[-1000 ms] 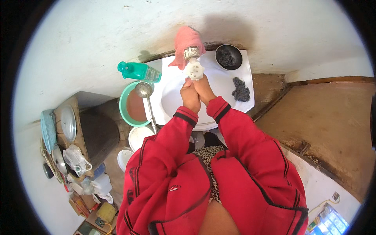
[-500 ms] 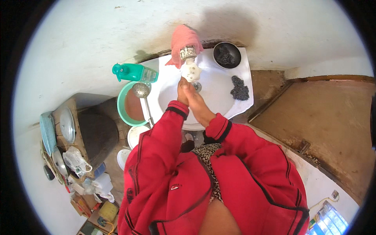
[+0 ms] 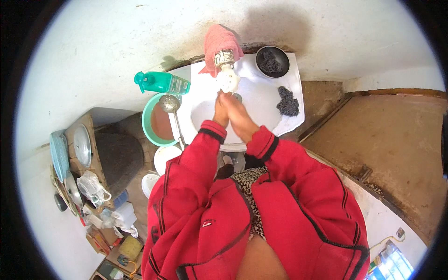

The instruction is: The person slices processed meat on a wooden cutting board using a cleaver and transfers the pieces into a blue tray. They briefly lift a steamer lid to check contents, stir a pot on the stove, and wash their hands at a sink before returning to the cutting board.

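Over the white sink (image 3: 259, 109), my left hand (image 3: 220, 113) and my right hand (image 3: 239, 117) are laid palm to palm. Their fingers look stretched toward the tap, with the right hand partly covering the left. Neither hand holds any object that I can see. Just beyond the fingertips is the tap (image 3: 227, 80) with its white knob, and a pink cloth (image 3: 220, 39) is draped behind it. I cannot make out running water.
A green bottle (image 3: 161, 82) lies at the sink's left, above a green basin (image 3: 147, 116) of brownish liquid. A perforated ladle (image 3: 169, 103) rests there. On the right are a dark scouring pad (image 3: 288, 102) and a bowl (image 3: 281, 65) holding another. A brown board (image 3: 382, 135) lies further right.
My hands stay together beneath the tap and have shifted slightly against each other, the right lying flatter over the left. The whole view has moved a little.
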